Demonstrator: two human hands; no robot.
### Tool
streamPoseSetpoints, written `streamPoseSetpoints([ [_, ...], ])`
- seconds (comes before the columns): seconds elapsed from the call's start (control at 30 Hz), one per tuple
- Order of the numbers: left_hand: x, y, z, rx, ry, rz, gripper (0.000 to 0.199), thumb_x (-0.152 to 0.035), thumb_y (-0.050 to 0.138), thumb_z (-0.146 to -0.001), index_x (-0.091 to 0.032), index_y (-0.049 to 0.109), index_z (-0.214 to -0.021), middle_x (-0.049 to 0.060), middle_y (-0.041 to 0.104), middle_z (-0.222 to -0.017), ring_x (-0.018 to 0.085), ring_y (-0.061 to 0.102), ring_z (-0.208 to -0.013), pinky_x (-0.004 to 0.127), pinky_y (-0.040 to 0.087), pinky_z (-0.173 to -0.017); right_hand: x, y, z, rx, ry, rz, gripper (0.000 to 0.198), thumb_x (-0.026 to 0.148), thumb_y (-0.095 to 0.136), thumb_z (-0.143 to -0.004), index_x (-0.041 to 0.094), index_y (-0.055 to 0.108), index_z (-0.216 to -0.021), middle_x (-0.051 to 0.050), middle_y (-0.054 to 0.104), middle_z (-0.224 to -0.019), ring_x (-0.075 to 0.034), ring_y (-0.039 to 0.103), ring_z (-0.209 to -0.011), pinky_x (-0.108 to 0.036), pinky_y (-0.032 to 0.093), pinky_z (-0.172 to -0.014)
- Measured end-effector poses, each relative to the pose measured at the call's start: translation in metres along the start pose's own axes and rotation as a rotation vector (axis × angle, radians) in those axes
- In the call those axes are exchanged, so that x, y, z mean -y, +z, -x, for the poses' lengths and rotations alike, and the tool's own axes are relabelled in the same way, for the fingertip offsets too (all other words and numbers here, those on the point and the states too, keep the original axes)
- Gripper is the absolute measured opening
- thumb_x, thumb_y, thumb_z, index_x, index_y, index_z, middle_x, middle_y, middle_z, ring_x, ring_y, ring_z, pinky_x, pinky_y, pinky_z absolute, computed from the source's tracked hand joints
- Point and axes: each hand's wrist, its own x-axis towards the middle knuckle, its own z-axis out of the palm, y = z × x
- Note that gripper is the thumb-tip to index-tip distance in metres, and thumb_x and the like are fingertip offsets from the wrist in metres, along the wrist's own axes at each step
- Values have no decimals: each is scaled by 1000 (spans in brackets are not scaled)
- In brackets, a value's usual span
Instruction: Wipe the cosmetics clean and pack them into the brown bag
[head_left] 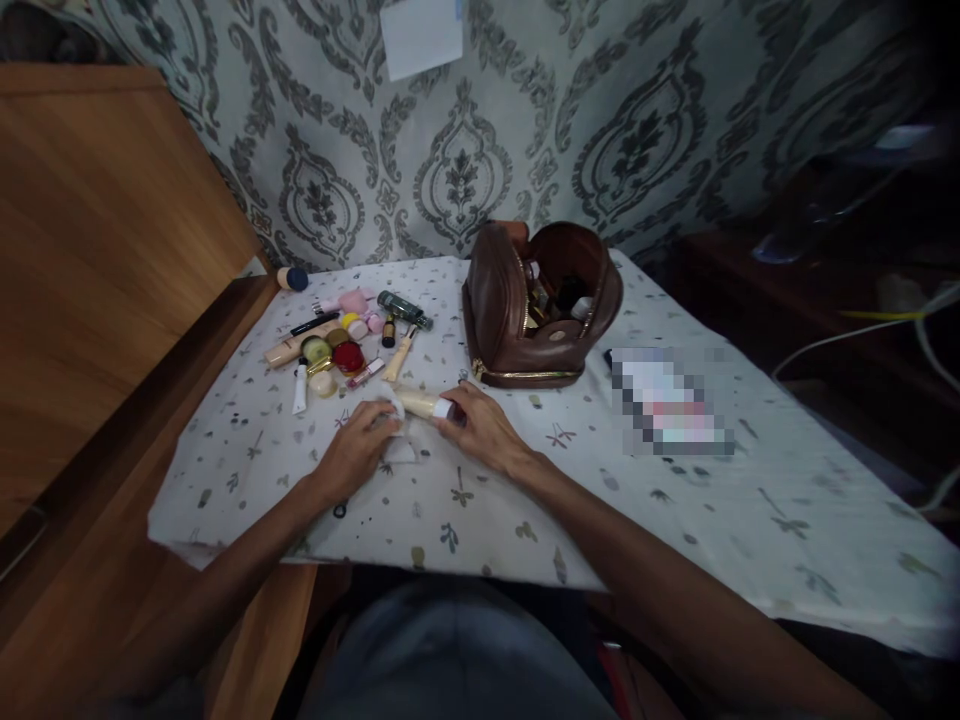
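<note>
My right hand [480, 425] is closed around the white-capped end of a beige cosmetic tube [418, 402], which lies sideways above the table. My left hand [356, 442] pinches a white wipe [397, 440] against the tube's other end. Just beyond my hands, several cosmetics lie in a loose cluster, among them a red round jar [348, 358], a green-lidded jar [316, 350], a dark green tube [405, 309] and a small white tube [300, 388]. A brown leather makeup bag [499, 320] stands unzipped behind my right hand, with more items inside.
A pixelated flat object [671, 400] lies right of the bag. A dark-capped bottle [292, 279] rests at the table's back left corner. The patterned tablecloth [450, 500] covers the table. A wooden panel [112, 200] borders the left side, and cables [847, 340] hang at the right.
</note>
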Motion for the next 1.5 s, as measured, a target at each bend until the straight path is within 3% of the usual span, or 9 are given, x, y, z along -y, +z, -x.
streamPoseSetpoints([
  [0.17, 13, -4, -6, -108, -303, 212, 18, -18, 51, -91, -19, 65, -103, 8, 62, -109, 22, 58, -105, 38, 47, -94, 2, -2, -1, 15, 29, -159, 25, 37, 59, -87, 14, 68, -90, -2, 58, -75, -15, 51, -67, -26, 38, -63],
  [0.37, -4, 7, -26, -313, -644, 810, 28, -37, 58, -89, -18, 59, -109, 5, 64, -101, 19, 61, -90, 28, 49, -78, 4, 10, 0, 47, 117, -607, 31, 42, 69, -76, 15, 66, -92, -3, 67, -81, -16, 59, -72, -27, 46, -66],
  [0.5, -34, 14, -36, -210, -563, 919, 39, -40, 58, -90, -20, 54, -123, 8, 61, -119, 22, 59, -106, 30, 49, -87, 2, 13, -3, 12, 181, -927, 32, 36, 75, -67, 17, 61, -89, -4, 70, -86, -19, 65, -78, -30, 51, -70],
  [0.63, -50, 18, -44, -129, -406, 758, 59, -33, 65, -86, -22, 42, -140, 12, 48, -140, 27, 47, -128, 36, 43, -102, 4, 10, -5, -11, 247, -1101, 45, 29, 78, -60, 18, 62, -101, -4, 72, -89, -19, 66, -74, -28, 51, -63],
  [0.8, -44, 14, -52, -114, -339, 584, 51, -26, 63, -86, -20, 47, -134, 12, 55, -130, 28, 52, -122, 39, 43, -101, 7, 8, -5, -1, 270, -1163, 44, 30, 78, -60, 19, 66, -100, -4, 71, -90, -14, 59, -65, -23, 45, -53],
  [0.93, -36, 9, -52, -78, -279, 516, 51, -29, 67, -84, -20, 50, -131, 12, 58, -124, 28, 55, -116, 39, 43, -99, 9, 4, -4, 14, 242, -1147, 35, 30, 79, -57, 17, 70, -88, -1, 68, -80, -12, 53, -64, -20, 37, -49],
  [1.13, -26, 7, -50, -80, -206, 499, 41, -40, 71, -83, -20, 61, -117, 8, 66, -106, 25, 61, -100, 33, 47, -87, 16, -3, 2, 176, 307, -1226, 30, 37, 83, -60, 15, 68, -73, 2, 60, -66, -9, 47, -57, -20, 35, -51],
  [1.4, -29, 14, -46, -187, -334, 676, 35, -44, 50, -95, -17, 65, -111, 7, 69, -102, 22, 63, -96, 32, 47, -90, 12, -2, 2, 230, 378, -1349, 49, 51, 90, -52, 15, 63, -73, 5, 55, -57, -6, 45, -49, -18, 31, -47],
  [1.5, -31, 20, -42, -181, -459, 752, 43, -51, 45, -96, -16, 62, -113, 4, 68, -87, 18, 62, -76, 29, 50, -74, 9, 2, -1, 148, 347, -1244, 50, 51, 89, -51, 16, 63, -75, 4, 58, -58, -6, 45, -49, -18, 31, -47],
])
